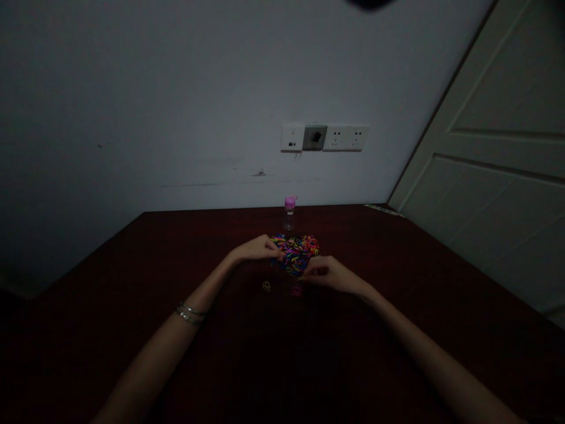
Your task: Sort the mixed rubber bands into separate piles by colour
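A heap of small multicoloured rubber bands (295, 250) lies on the dark red-brown table. At the heap's left edge is my left hand (258, 248), its fingers closed together and their tips touching the bands; whatever they hold is hidden. My right hand (324, 272) is at the near right edge of the heap, thumb and finger pinched, with a yellowish band showing at the tips. Nearer to me are a few yellow bands (266, 286) on the left and a small group of pink bands (296, 291) below my right fingertips.
Behind the heap stands a small clear bottle (289, 221) with a pink cap. The table (212, 227) meets a pale wall carrying a row of sockets (345, 138). A panelled white door (498, 159) borders the right side. The light is dim.
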`<control>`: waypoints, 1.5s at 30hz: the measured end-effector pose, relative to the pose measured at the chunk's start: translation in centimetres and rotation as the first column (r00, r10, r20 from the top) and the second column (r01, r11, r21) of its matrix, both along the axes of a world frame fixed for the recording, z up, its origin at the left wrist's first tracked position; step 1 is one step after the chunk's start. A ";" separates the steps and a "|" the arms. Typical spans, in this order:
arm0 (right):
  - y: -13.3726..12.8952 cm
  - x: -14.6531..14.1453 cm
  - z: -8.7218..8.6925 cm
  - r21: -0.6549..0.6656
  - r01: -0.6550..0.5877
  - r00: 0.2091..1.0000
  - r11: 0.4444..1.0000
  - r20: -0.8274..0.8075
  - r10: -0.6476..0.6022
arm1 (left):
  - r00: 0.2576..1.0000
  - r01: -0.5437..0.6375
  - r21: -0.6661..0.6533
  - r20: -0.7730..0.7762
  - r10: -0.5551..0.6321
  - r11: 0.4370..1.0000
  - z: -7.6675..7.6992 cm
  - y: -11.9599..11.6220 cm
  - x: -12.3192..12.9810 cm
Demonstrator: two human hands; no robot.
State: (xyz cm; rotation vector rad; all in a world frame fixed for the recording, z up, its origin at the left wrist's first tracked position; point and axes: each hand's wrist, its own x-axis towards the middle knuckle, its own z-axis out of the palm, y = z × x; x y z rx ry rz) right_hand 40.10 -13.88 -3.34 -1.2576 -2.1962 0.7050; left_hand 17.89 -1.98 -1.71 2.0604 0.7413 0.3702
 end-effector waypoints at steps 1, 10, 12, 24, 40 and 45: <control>0.0 -0.9 0.1 0.022 -0.042 0.999 0.999 0.033 0.041 | 1.000 -0.023 0.015 0.003 0.023 1.000 -0.1 0.4 -0.3; 0.9 -6.4 -0.8 0.172 -0.187 0.963 0.967 0.227 0.146 | 0.977 -0.155 -0.118 0.129 0.170 0.981 -3.3 2.6 -1.7; 0.9 -6.5 -0.9 0.169 -0.202 0.959 0.965 0.233 0.160 | 0.970 -0.173 -0.127 0.151 0.192 0.977 -3.8 2.8 -1.9; 2.2 3.4 -0.1 0.105 0.157 0.987 0.982 0.015 -0.160 | 0.933 -0.254 -0.184 0.213 0.291 0.950 -4.2 2.1 -1.5; 0.5 5.1 -3.0 0.022 0.203 0.976 0.979 0.072 -0.204 | 0.904 -0.313 -0.129 0.262 0.337 0.941 -4.7 2.1 -1.6; 0.4 5.1 -3.0 0.029 0.190 0.979 0.981 0.067 -0.191 | 0.912 -0.322 -0.111 0.231 0.339 0.940 -4.6 2.0 -1.5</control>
